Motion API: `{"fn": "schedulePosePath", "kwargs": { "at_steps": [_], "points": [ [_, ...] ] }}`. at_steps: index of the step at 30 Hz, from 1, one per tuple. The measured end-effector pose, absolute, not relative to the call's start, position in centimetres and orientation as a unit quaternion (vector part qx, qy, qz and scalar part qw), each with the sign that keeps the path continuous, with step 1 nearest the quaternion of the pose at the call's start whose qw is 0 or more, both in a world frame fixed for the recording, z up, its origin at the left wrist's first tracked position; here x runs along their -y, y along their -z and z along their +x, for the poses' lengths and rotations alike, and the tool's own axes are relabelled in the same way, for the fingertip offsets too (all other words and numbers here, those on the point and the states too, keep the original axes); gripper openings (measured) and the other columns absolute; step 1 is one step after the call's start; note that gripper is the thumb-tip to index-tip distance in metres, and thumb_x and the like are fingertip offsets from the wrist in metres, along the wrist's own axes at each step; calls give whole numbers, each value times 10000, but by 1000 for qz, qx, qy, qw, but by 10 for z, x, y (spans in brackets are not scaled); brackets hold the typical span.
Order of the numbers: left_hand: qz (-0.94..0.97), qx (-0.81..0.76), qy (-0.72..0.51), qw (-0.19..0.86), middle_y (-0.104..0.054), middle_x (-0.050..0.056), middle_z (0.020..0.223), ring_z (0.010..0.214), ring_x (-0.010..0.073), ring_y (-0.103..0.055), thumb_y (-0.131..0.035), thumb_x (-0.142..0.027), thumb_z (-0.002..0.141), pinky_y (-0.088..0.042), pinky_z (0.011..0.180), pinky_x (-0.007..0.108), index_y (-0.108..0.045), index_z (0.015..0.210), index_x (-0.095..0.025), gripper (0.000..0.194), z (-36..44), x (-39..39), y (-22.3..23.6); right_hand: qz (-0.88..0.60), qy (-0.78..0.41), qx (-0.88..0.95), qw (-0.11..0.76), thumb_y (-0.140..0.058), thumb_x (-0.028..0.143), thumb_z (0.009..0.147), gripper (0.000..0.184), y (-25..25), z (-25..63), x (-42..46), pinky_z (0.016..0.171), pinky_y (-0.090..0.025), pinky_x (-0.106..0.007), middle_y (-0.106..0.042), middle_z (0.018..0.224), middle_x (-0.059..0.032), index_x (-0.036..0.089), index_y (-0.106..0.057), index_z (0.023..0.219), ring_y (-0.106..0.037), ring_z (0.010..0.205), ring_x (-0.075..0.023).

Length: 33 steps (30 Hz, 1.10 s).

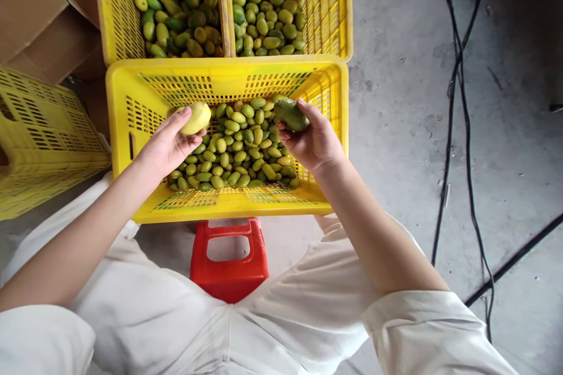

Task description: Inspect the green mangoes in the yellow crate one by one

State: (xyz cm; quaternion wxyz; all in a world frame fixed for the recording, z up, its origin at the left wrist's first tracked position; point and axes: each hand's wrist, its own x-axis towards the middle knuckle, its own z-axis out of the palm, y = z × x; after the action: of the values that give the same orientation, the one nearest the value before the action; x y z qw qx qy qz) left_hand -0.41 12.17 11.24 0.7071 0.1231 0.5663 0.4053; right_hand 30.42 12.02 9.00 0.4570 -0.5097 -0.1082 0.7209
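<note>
1. So the left hand (172, 136) has a pale yellow fruit (196, 119) gripped between thumb and fingers, up over the left part of the near yellow crate (229, 211).
2. Right hand (317, 139) is grasping a dark green fruit (291, 115), over the right part of that same crate.
3. Under and between the hands, a bunch of small green and yellowish fruits (240, 155) lies in the bottom of the crate.
4. Just past it there's a divided yellow crate (226, 6) with more fruit on both sides.
5. Red plastic stool (229, 272) sits between the person's legs, and black cables (460, 64) run across the floor on the right.
</note>
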Motion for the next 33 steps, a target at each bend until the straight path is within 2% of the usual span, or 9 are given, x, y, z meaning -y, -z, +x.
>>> {"fn": "schedulePosePath", "kwargs": {
  "at_steps": [6,11,13,16,19,23,26,29,33],
  "points": [
    [116,-569,-416,699,-849,22,970,790,145,-796,-900,-294,1046,-586,607,207,-800,1107,-273,118,-6,-124,-108,-528,-706,123,456,-913,561,1013,350,-97,306,-126,680,-663,-305,-818,1053,-8,317,-717,1168,-812,975,-231],
    [83,-560,-468,678,-805,-2,920,699,103,-702,-792,-323,1132,-512,514,186,-720,919,-274,230,-1,-123,-112,-539,-702,136,446,-874,607,1059,356,-104,301,-128,593,-594,-233,-770,986,23,323,-690,1167,-724,817,-161],
    [68,-558,-452,692,-790,8,881,720,134,-719,-765,-409,1140,-528,509,207,-706,922,-293,254,-7,-124,-109,-544,-710,130,427,-825,672,1082,393,-106,302,-127,552,-568,-217,-738,923,13,312,-681,1140,-704,776,-161],
    [61,-563,-402,720,-766,35,818,828,220,-788,-789,-492,1081,-600,548,268,-697,958,-329,224,-16,-126,-104,-561,-713,95,410,-825,680,1075,413,-108,306,-128,600,-652,-255,-715,873,-3,302,-678,1152,-749,822,-197],
    [44,-572,-406,712,-793,48,857,864,239,-805,-780,-402,1050,-635,580,299,-669,970,-326,156,-16,-127,-109,-560,-716,57,413,-863,564,1054,356,-107,309,-130,664,-724,-296,-719,867,-2,291,-665,1168,-779,831,-203],
    [15,-565,-429,705,-740,-5,781,680,147,-670,-765,-187,970,-573,560,243,-606,980,-284,187,-6,-126,-125,-545,-725,94,410,-861,506,1065,298,-105,316,-132,640,-690,-274,-744,930,4,296,-667,1149,-794,824,-194],
    [35,-555,-423,715,-677,-21,728,640,129,-590,-770,-190,966,-517,548,231,-615,1013,-273,182,0,-125,-136,-546,-717,120,416,-818,503,1103,263,-107,321,-132,676,-674,-256,-770,1010,6,285,-679,1150,-810,886,-189],
    [35,-566,-439,697,-736,41,819,755,174,-691,-700,-307,1021,-608,651,266,-661,1103,-232,118,7,-124,-146,-537,-715,121,431,-764,517,1131,247,-113,322,-133,745,-686,-267,-783,1016,15,282,-709,1183,-847,965,-199],
    [33,-569,-444,691,-804,74,931,947,211,-793,-624,-201,1038,-700,841,307,-677,1169,-215,142,15,-122,-152,-511,-735,104,434,-801,487,1077,259,-119,314,-134,771,-727,-318,-838,996,2,288,-750,1235,-880,1003,-233]
  ]
}}
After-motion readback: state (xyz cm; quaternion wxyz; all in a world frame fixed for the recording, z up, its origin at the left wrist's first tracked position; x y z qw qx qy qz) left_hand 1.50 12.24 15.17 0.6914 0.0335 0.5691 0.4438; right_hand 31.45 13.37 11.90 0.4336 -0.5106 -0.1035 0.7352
